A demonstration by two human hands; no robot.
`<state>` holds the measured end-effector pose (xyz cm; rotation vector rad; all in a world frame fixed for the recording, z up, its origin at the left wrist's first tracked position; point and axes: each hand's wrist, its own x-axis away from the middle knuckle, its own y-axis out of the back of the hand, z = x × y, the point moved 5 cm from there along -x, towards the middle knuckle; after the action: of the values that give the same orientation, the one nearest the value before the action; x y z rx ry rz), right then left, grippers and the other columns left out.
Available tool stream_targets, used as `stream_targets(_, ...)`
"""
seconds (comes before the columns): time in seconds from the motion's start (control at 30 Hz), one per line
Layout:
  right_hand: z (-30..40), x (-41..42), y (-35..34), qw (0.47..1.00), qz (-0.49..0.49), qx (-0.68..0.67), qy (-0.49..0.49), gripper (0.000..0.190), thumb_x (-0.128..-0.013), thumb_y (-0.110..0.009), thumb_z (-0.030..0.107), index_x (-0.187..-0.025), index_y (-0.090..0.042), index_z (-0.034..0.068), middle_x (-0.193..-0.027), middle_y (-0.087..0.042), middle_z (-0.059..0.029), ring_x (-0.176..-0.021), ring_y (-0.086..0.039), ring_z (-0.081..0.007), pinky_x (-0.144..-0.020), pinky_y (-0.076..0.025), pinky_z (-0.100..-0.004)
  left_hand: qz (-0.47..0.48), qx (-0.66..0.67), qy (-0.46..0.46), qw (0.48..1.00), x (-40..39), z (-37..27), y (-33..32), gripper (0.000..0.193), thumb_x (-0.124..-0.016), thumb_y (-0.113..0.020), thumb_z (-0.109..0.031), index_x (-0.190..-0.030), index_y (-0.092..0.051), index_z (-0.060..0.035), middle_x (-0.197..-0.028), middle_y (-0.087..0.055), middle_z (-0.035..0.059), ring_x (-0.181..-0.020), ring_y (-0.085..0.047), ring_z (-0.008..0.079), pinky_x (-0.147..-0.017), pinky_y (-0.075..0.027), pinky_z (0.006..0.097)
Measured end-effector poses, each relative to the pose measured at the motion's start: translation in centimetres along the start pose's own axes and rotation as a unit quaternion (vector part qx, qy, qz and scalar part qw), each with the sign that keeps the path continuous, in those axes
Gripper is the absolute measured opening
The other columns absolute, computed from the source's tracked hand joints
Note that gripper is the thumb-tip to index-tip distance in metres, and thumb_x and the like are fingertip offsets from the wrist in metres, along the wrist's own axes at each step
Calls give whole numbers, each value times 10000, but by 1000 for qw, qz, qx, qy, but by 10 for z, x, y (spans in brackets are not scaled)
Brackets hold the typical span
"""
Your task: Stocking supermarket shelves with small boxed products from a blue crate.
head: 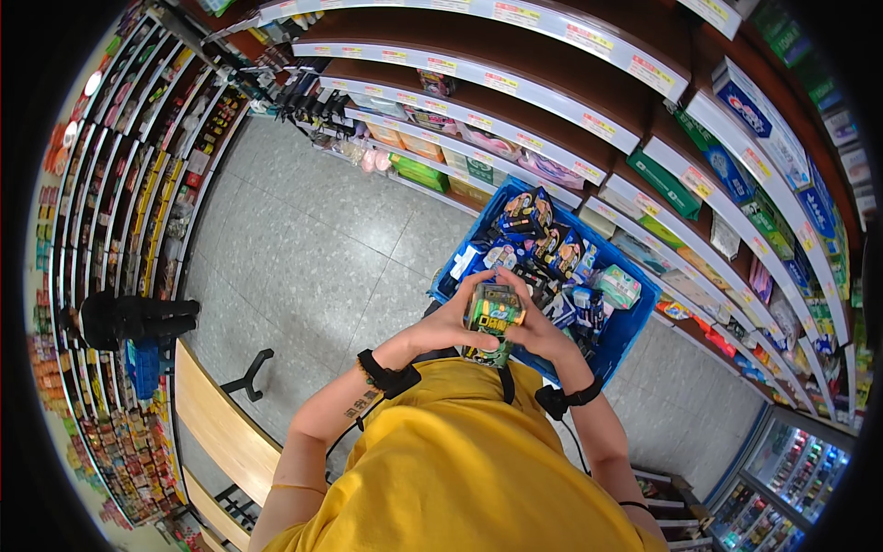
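Note:
Between my left hand (445,323) and my right hand (541,331) is a green, black and yellow packet (495,319), gripped from both sides and slightly blurred. It bears writing on its front. Just beyond it stands a blue plastic crate (638,331), full of packaged goods. Inside the crate I see dark blue and black packets (526,212), a white and green packet (619,286) towards the right, and several others heaped together. My fingers hide part of the held packet and some of the goods behind it.
Store shelves (552,90) with price labels curve across the front and right, partly stocked. A wooden table (221,421) stands at left on the tiled floor (310,234). A person in dark clothes (124,321) is at the far-left shelves, near another blue crate (143,369). A glass-door drinks cooler (776,476) is at lower right.

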<state>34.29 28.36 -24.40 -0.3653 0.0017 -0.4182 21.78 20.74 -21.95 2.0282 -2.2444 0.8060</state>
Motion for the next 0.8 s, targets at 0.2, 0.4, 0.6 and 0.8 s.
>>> stream_targets(0.2,-1,24,27,996,-16,33,-85,839,-898,-397,664,-1500,-184,119,-1504,-258,-160,-1399,-247,-272,-1090,-274,-392,21,173,57,983,0,24,2,793,-792,-731,-86,-1411,-236,-98,-1290,-464,91,-1214,-456,206,-1004,-396,349)
stream_targets(0.4,-77,119,161,945,-204,171,-188,321,-936,-553,223,-1169,-604,9,-1108,-631,-58,-1025,-573,-153,-899,-438,-294,-126,219,46,967,41,52,63,608,-828,-662,-128,-1358,-385,-24,-1238,-567,104,-1113,-580,224,-939,-487,369)
stream_targets(0.6,-238,202,220,764,-175,445,-434,476,-796,-676,282,-1182,-592,15,-1224,-570,-193,-1172,-515,-306,-981,-420,-329,-220,249,30,943,82,80,96,566,-822,-671,-212,-1307,-454,-18,-1220,-594,115,-1100,-594,259,-955,-483,402)
stream_targets(0.8,-330,220,247,715,-218,440,-499,877,-744,-666,361,-1466,-229,124,-1500,-249,-223,-1379,-229,-411,-1114,-245,-485,-299,256,38,918,116,105,102,501,-843,-652,-195,-1277,-484,-11,-1172,-621,109,-1070,-609,253,-972,-469,399)
